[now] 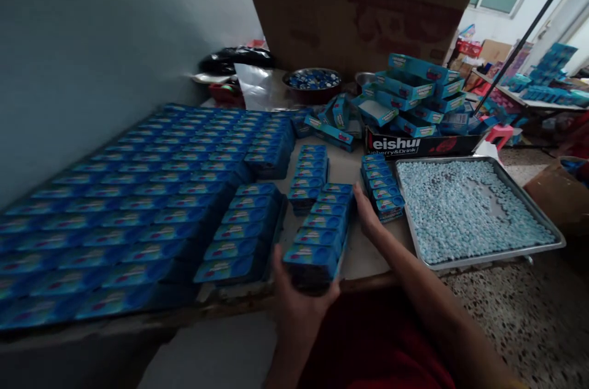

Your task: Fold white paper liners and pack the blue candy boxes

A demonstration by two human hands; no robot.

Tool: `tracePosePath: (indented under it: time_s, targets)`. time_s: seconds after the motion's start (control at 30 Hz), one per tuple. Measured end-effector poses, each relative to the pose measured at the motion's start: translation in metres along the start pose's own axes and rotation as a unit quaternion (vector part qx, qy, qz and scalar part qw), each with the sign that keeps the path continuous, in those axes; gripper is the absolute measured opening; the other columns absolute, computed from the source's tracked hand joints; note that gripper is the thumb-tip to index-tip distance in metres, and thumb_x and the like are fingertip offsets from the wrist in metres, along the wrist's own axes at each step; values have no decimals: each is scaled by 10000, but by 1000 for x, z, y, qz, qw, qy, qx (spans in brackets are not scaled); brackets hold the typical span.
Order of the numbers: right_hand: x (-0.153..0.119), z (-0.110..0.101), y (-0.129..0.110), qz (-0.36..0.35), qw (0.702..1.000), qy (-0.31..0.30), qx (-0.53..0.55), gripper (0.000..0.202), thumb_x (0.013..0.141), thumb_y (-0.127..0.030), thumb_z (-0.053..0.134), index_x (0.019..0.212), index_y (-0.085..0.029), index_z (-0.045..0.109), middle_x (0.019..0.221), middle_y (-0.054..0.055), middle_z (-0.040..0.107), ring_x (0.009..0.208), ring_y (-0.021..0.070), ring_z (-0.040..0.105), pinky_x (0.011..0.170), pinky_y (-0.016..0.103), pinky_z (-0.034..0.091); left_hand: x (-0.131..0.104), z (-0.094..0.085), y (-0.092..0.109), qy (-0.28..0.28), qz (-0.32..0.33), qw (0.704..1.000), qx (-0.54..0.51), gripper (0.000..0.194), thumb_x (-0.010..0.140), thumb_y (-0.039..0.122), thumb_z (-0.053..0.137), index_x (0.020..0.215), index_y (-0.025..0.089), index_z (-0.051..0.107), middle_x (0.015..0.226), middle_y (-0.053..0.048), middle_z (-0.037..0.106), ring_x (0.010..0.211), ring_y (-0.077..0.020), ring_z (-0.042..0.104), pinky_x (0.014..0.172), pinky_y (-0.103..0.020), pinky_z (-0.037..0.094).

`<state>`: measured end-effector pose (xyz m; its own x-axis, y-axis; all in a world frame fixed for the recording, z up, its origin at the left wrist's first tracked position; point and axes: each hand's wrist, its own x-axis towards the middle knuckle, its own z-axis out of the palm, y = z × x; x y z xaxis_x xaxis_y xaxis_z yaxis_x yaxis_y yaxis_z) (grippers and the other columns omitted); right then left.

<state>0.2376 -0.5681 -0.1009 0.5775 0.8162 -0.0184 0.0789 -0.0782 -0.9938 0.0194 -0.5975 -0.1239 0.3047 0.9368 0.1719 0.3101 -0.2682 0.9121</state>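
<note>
A row of small blue packs point(319, 221) lies lengthwise between my hands, its near end at the table's front edge. My left hand point(301, 309) wraps round that near end, thumb on the left side and fingers at the right corner. My right hand point(367, 211) lies along the far right side of the row, fingers stretched forward and pressed to it; part of them is hidden. To the left stands another row of blue packs point(239, 232). A shorter row point(310, 174) sits just behind, and one more point(381, 186) is right of my right hand.
Many blue packs point(138, 192) cover the table's left side. A metal tray point(426, 264) of pale blue pellets stands at the right. Open blue cartons point(409, 91) are piled in a black box point(427, 145) behind it. A bowl point(313, 85) stands at the back.
</note>
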Motion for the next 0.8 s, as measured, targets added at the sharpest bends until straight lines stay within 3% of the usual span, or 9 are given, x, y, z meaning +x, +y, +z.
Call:
tracePosePath:
  time_s: [0.07,0.17,0.27,0.37,0.47,0.6,0.7,0.8]
  targets:
    - [-19,-4,-7,31,997,3,71,776,890,-840,477,1313,-223,681,1265,72,737,1337,269,589,1094,416,504,-2,-37,11,7,-15,1000,-22,1248,642,533,844,1658,317,152,1481,-153,563,1279,-418,631,1104,-634,502]
    - [-56,-24,-14,49,982,-63,171,753,789,-802,656,1274,-227,677,1263,76,738,1240,289,652,1015,408,546,1,-84,26,-17,-21,998,-65,1305,515,604,885,1631,468,223,1389,-51,658,1224,-446,659,1059,-673,530]
    - [-92,-52,-10,48,967,-172,184,852,604,-721,859,1280,-240,665,1171,66,762,1146,315,694,976,436,567,15,-104,28,-65,2,992,-106,1294,432,612,910,1587,507,338,1421,-10,663,1282,-465,630,1060,-635,552]
    - [-118,-71,4,19,979,-178,96,919,474,-525,989,1285,-268,641,1160,41,755,1124,311,692,976,432,570,33,-100,13,-151,36,985,-71,1285,359,488,960,1544,360,479,1361,-94,702,1287,-471,632,1048,-565,579]
    - [-129,-76,20,-37,990,-127,39,910,501,-486,990,1291,-249,607,1167,52,735,1093,292,686,974,409,562,42,-89,-10,-235,54,970,8,1171,405,429,952,1489,258,541,1278,-149,732,1224,-445,680,986,-520,613]
    - [-127,-71,32,-81,985,-138,-65,981,488,-490,998,1337,-218,589,1239,69,698,1141,290,656,1004,397,534,38,-79,-37,-246,78,965,41,1023,533,400,882,1488,293,531,1231,-119,748,1143,-401,725,946,-526,624]
    - [-122,-70,32,-59,982,-153,-91,952,522,-538,979,1338,-220,603,1181,40,713,1082,261,674,942,358,553,38,-73,-52,-252,72,964,36,1035,568,394,863,1524,260,492,1277,-151,720,1154,-386,716,970,-530,604]
    - [-121,-86,22,-63,977,-142,-147,988,468,-568,987,1330,-222,647,1238,67,709,1128,287,664,984,397,545,45,-68,-59,-285,33,958,15,1052,628,425,851,1571,233,428,1341,-167,685,1136,-335,724,959,-476,607]
